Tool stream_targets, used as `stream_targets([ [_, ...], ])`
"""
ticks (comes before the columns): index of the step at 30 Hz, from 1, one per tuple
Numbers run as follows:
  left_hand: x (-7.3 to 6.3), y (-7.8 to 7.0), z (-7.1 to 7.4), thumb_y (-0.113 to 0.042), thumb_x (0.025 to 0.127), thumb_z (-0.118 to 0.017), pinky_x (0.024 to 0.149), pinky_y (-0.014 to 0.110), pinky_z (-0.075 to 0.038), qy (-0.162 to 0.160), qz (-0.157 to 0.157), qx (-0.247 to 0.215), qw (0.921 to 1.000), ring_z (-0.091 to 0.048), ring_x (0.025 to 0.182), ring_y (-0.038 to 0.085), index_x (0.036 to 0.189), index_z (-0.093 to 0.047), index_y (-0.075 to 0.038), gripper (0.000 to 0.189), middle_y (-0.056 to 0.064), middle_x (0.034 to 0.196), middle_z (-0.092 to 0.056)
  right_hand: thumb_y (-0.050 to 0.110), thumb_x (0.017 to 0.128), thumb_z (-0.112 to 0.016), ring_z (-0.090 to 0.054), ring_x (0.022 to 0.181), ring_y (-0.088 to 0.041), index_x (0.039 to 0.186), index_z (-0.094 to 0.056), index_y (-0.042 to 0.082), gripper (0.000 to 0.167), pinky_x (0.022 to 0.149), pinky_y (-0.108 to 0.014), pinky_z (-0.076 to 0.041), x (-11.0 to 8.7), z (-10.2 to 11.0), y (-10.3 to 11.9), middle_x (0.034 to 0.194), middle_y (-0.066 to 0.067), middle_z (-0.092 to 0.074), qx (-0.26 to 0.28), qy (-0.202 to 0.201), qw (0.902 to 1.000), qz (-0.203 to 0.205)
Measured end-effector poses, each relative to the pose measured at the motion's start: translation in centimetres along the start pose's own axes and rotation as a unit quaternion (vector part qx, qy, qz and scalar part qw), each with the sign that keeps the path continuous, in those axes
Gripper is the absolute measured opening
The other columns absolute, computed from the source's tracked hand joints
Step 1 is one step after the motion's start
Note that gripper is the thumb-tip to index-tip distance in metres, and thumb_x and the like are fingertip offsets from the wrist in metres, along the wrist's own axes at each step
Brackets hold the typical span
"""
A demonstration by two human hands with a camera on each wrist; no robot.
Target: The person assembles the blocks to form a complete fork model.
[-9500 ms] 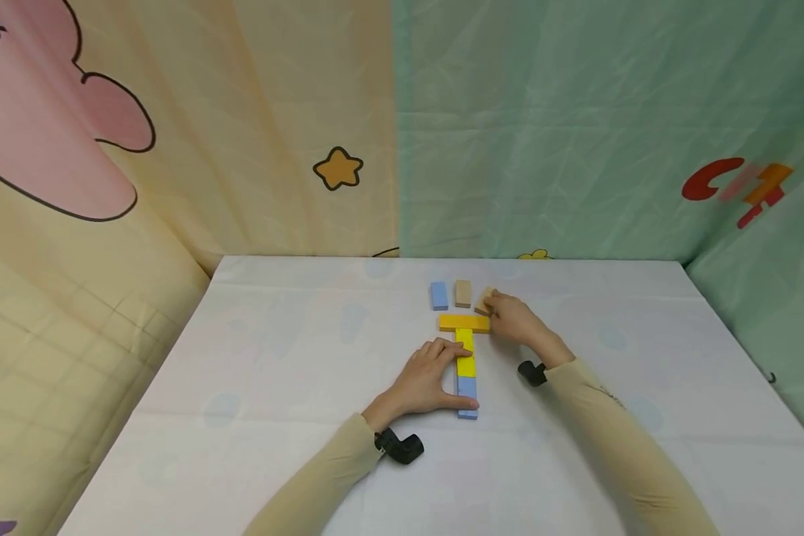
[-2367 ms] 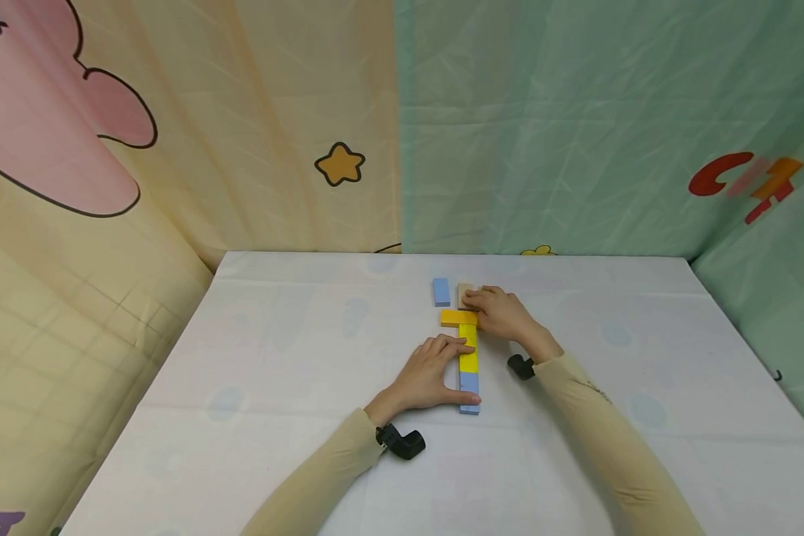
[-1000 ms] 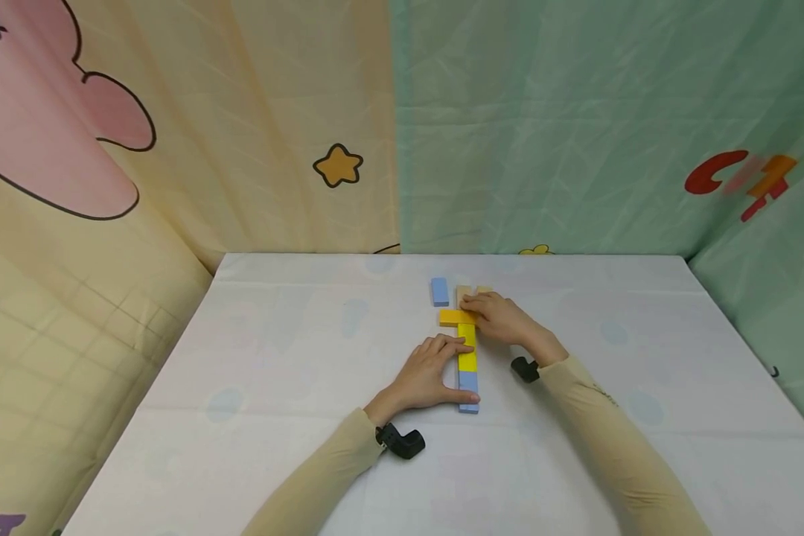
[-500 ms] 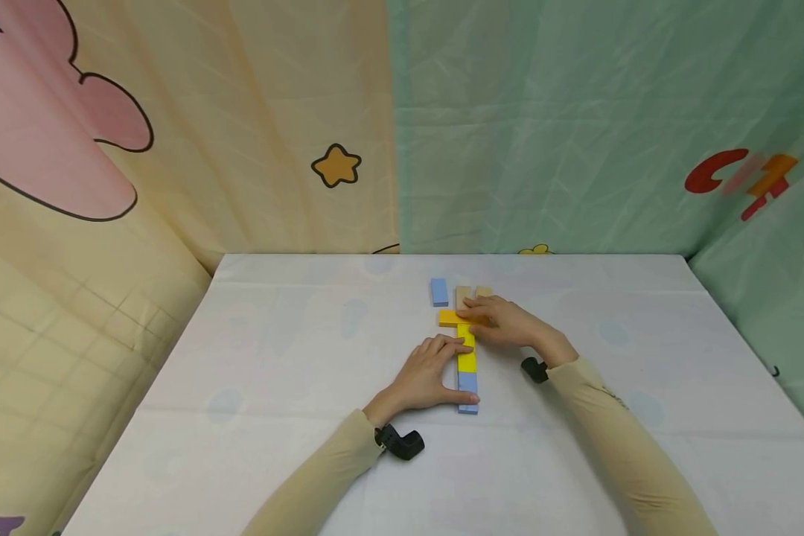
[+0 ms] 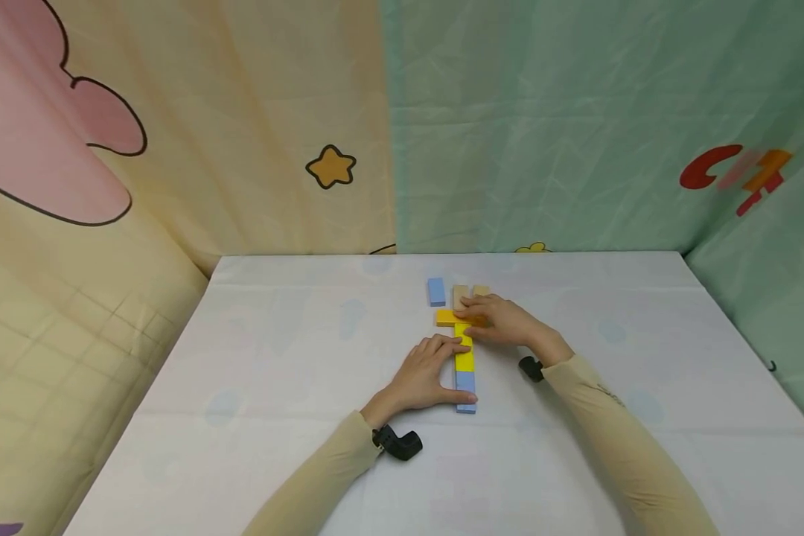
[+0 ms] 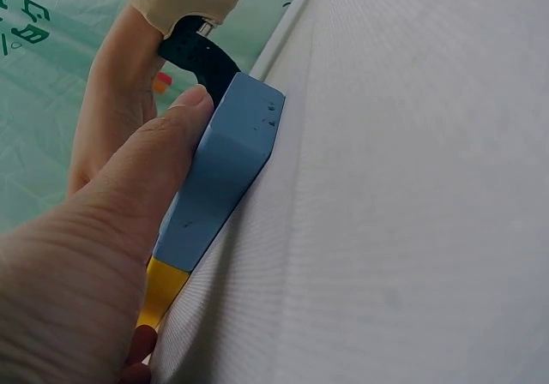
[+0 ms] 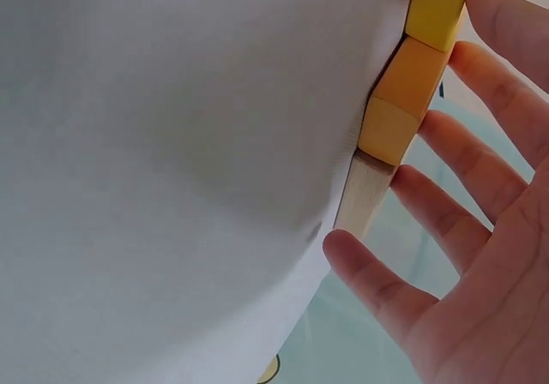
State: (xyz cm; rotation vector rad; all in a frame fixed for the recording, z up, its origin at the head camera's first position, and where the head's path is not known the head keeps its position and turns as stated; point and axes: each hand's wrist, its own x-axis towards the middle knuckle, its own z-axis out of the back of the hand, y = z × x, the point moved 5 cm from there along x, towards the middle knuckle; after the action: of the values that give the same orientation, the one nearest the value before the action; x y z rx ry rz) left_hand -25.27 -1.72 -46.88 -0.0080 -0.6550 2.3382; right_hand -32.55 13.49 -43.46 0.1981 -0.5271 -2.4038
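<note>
In the head view, my left hand [image 5: 418, 376] rests on a row of toy blocks. Its thumb lies on the near blue block [image 5: 465, 381], its fingers on the yellow block [image 5: 464, 363]. Across the far end of the row lies an orange bar [image 5: 445, 318], forming a T. My right hand [image 5: 509, 324] spreads over the bar's right part, hiding it. In the right wrist view its separate fingertips touch the yellow block [image 7: 439, 7], the orange bar [image 7: 410, 80] and a plain wooden block [image 7: 364, 191]. Beyond the bar stand two wooden blocks [image 5: 460, 294], partly covered by fingers.
A loose blue block [image 5: 436, 292] lies left of the wooden blocks. White cloth covers the table [image 5: 275, 357]. Printed curtains [image 5: 254, 112] hang behind and at both sides. Black cameras [image 5: 398, 443] are strapped to both wrists.
Earlier my right hand pinched the tilted right wooden block; that block now sits straight beside the other. The right hand has since drawn back over the orange bar. My left hand has stayed put.
</note>
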Motion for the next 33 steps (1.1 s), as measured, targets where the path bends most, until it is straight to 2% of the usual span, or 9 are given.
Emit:
stream_targets([
  [8,-0.4,0.2,0.2,-0.062,0.075,-0.069,0.096,0.036,-0.034,0.000,0.006,0.005,1.0000,-0.038,0.120,0.016,0.139,-0.046,-0.020,0.080,-0.001,0.134,-0.041,0.025,0.092,-0.064,-0.034,0.131,-0.037,0.132,-0.057,0.007,0.044,0.105,-0.055,-0.023,0.3,-0.1,0.5,0.143,-0.016,-0.042,0.011,-0.005,0.9998,0.013],
  [19,-0.2,0.0,0.1,-0.061,0.076,-0.069,0.098,0.037,-0.033,0.004,0.000,-0.012,0.9999,-0.037,0.124,0.016,0.139,-0.045,-0.019,0.079,0.000,0.137,-0.039,0.025,0.092,-0.064,-0.034,0.131,-0.037,0.132,-0.057,0.008,0.043,0.104,-0.056,-0.025,0.1,0.0,0.4,0.144,-0.015,-0.041,0.007,0.000,1.0000,0.002],
  [22,-0.1,0.1,0.5,-0.058,0.081,-0.066,0.101,0.038,-0.031,0.024,-0.001,-0.040,0.9989,-0.035,0.126,0.017,0.140,-0.046,-0.018,0.074,0.000,0.140,-0.038,0.025,0.093,-0.063,-0.033,0.132,-0.037,0.132,-0.057,0.009,0.043,0.104,-0.056,-0.025,0.0,-0.1,0.2,0.144,-0.014,-0.040,0.017,0.000,0.9999,-0.002],
  [26,0.6,0.9,1.3,-0.045,0.089,-0.064,0.101,0.036,-0.034,0.043,0.017,-0.134,0.9899,-0.041,0.122,0.016,0.138,-0.049,-0.016,0.059,0.001,0.137,-0.043,0.023,0.092,-0.064,-0.032,0.132,-0.037,0.132,-0.057,0.008,0.042,0.104,-0.056,-0.025,-0.2,0.0,0.1,0.144,-0.014,-0.040,0.023,-0.004,0.9997,0.001],
  [29,1.6,1.9,2.4,-0.038,0.089,-0.067,0.096,0.034,-0.039,0.013,0.044,-0.174,0.9836,-0.047,0.115,0.017,0.134,-0.053,-0.013,0.053,0.003,0.130,-0.050,0.023,0.092,-0.064,-0.033,0.132,-0.037,0.131,-0.058,0.007,0.043,0.104,-0.057,-0.025,-0.2,0.0,0.1,0.144,-0.014,-0.041,0.024,-0.006,0.9997,-0.002],
  [31,2.2,2.6,3.2,-0.040,0.088,-0.067,0.095,0.036,-0.039,-0.020,0.065,-0.154,0.9858,-0.047,0.114,0.020,0.133,-0.054,-0.012,0.054,0.005,0.128,-0.051,0.023,0.092,-0.064,-0.033,0.132,-0.037,0.131,-0.058,0.008,0.043,0.103,-0.057,-0.025,-0.2,0.0,0.1,0.144,-0.014,-0.041,0.024,-0.006,0.9997,-0.006],
  [33,2.8,3.2,3.8,-0.044,0.087,-0.067,0.098,0.038,-0.037,-0.046,0.090,-0.113,0.9885,-0.045,0.117,0.022,0.133,-0.053,-0.011,0.058,0.007,0.130,-0.049,0.024,0.092,-0.064,-0.032,0.132,-0.037,0.132,-0.058,0.008,0.043,0.104,-0.057,-0.025,-0.2,-0.1,0.1,0.145,-0.014,-0.040,0.026,-0.004,0.9996,-0.008],
])
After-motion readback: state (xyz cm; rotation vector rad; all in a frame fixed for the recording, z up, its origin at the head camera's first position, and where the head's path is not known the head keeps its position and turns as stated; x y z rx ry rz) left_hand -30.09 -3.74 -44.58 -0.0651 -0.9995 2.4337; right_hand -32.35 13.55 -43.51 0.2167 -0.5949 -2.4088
